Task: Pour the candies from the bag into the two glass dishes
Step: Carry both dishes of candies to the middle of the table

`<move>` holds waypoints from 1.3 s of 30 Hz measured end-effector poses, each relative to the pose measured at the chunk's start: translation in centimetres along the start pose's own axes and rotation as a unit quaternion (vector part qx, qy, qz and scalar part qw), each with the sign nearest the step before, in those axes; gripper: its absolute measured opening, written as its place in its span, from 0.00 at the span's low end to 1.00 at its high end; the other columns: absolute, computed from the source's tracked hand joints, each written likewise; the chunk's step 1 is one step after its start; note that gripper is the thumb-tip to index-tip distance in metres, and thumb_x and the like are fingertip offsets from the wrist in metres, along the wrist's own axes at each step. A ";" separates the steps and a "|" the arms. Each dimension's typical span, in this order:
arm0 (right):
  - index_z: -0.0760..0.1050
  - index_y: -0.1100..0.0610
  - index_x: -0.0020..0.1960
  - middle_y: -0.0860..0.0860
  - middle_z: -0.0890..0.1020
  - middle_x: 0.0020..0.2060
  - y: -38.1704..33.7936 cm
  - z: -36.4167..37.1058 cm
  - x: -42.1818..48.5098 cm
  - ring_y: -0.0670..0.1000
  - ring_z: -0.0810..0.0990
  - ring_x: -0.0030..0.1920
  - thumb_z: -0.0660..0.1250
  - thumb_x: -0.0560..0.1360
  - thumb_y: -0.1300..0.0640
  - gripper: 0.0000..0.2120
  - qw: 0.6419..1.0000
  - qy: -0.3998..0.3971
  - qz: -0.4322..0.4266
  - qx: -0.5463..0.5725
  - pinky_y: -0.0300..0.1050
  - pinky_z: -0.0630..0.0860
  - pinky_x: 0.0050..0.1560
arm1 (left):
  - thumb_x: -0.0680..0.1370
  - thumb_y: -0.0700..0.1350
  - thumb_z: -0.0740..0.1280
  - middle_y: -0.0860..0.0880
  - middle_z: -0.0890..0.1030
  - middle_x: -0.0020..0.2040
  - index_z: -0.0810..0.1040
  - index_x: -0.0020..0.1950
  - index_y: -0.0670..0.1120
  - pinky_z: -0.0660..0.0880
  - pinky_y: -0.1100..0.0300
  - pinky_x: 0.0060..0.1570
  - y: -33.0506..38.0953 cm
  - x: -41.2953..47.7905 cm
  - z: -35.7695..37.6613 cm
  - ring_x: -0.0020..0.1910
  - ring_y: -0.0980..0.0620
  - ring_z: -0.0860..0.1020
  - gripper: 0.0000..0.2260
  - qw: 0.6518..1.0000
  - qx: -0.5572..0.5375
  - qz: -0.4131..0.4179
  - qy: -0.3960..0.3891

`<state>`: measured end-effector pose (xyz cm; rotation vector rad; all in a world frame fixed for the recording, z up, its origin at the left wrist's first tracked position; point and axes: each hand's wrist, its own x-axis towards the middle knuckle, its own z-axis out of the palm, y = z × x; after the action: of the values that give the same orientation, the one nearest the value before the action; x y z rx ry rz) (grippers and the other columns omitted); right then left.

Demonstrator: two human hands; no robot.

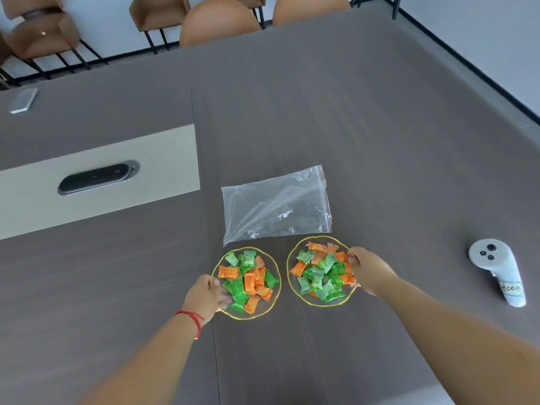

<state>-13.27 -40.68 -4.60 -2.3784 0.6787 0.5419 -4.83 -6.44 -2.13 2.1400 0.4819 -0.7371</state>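
Bare hands, one per dish. Left hand (pixel 204 293) grips the outer rim of the left dish (pixel 273 296), fingers curled over the edge. Right hand (pixel 369 273) grips the outer rim of the right dish (pixel 292 283) the same way. Both dishes sit side by side on the table (pixel 380 141), near each other but apart, each heaped with green and orange candies (pixel 248 280). Bag (pixel 277 206) lies flat just behind them, clear and looking empty, zip end to the right. Pouring looks done, split roughly even. Probably only dish positioning left. White controller (pixel 496 273) sits well off to the right, untouched.
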 end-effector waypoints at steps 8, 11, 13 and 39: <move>0.73 0.52 0.48 0.53 0.81 0.39 -6.9 -1.8 -1.5 0.56 0.81 0.41 0.53 0.81 0.52 0.11 0.993 0.014 -0.039 0.114 0.53 0.80 0.44 | 0.73 0.48 0.59 0.48 0.72 0.32 0.67 0.35 0.50 0.67 0.55 0.34 -2.0 -0.1 -9.0 0.31 0.48 0.71 0.07 0.995 -0.041 0.047 0.078; 0.71 0.54 0.46 0.53 0.79 0.38 -11.3 -2.4 -0.9 0.56 0.79 0.40 0.53 0.81 0.50 0.12 0.989 0.038 -0.049 0.134 0.50 0.76 0.40 | 0.72 0.52 0.59 0.47 0.73 0.33 0.68 0.34 0.51 0.68 0.54 0.35 -1.4 0.5 -12.6 0.33 0.47 0.71 0.09 0.989 -0.063 0.055 0.123; 0.72 0.53 0.47 0.51 0.79 0.37 -14.5 -2.6 -0.3 0.53 0.78 0.39 0.52 0.81 0.50 0.13 0.986 0.063 -0.054 0.143 0.47 0.72 0.37 | 0.71 0.54 0.60 0.45 0.76 0.35 0.72 0.36 0.49 0.71 0.53 0.37 -0.3 0.9 -14.6 0.34 0.46 0.74 0.10 0.982 -0.104 0.056 0.144; 0.73 0.55 0.50 0.56 0.80 0.41 -37.9 3.4 27.1 0.59 0.81 0.41 0.53 0.82 0.53 0.12 0.969 0.083 -0.002 0.235 0.52 0.80 0.42 | 0.77 0.46 0.62 0.48 0.76 0.30 0.77 0.44 0.43 0.72 0.65 0.27 12.3 30.6 -23.4 0.29 0.50 0.74 0.09 0.937 -0.275 0.036 0.211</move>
<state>29.31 -21.51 -4.73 -1.9879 0.7776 0.1542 33.17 7.36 -3.07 1.7569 0.7332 -0.0648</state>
